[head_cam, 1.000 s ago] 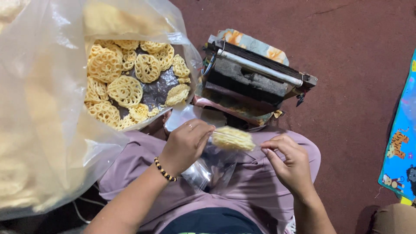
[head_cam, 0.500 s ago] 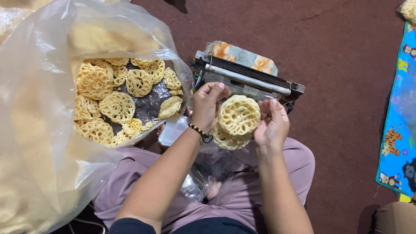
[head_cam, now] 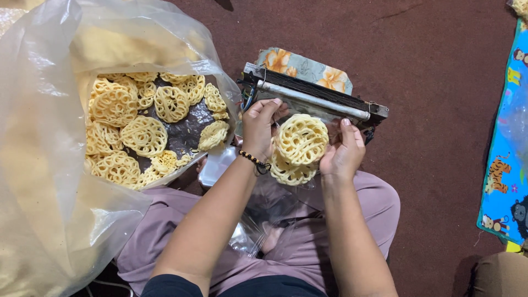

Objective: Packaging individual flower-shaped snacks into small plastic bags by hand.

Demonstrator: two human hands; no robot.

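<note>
A large clear plastic bag (head_cam: 49, 165) fills the left of the scene, its mouth open toward the person, and inside it lie many round, lacy yellow crackers (head_cam: 144, 135) spread over a dark lining. In the middle, above the person's lap, both hands hold a small stack of the same crackers (head_cam: 300, 144) upright between them: the left hand (head_cam: 261, 129) has its grip closed on the stack's left edge, a beaded bracelet (head_cam: 254, 160) on its wrist, and the right hand (head_cam: 344, 151) has its grip closed on the right edge. Just beyond the hands stands a dark heat sealer (head_cam: 316, 99) with a metal bar across it, resting on a floral cloth (head_cam: 300, 65) on the maroon floor (head_cam: 440, 66). A small clear bag (head_cam: 269, 214) hangs crumpled below the stack, over the mauve trousers (head_cam: 379, 203). Compared with half a second ago the stack sits at much the same height by the sealer, and the hands hold it the same way; a second ago it lay flat and low over the lap. How many crackers make up the stack is hard to tell, and whether its lower part already sits inside the small bag cannot be made out. A colourful animal-print mat (head_cam: 506, 159) is cut off at the right edge
</note>
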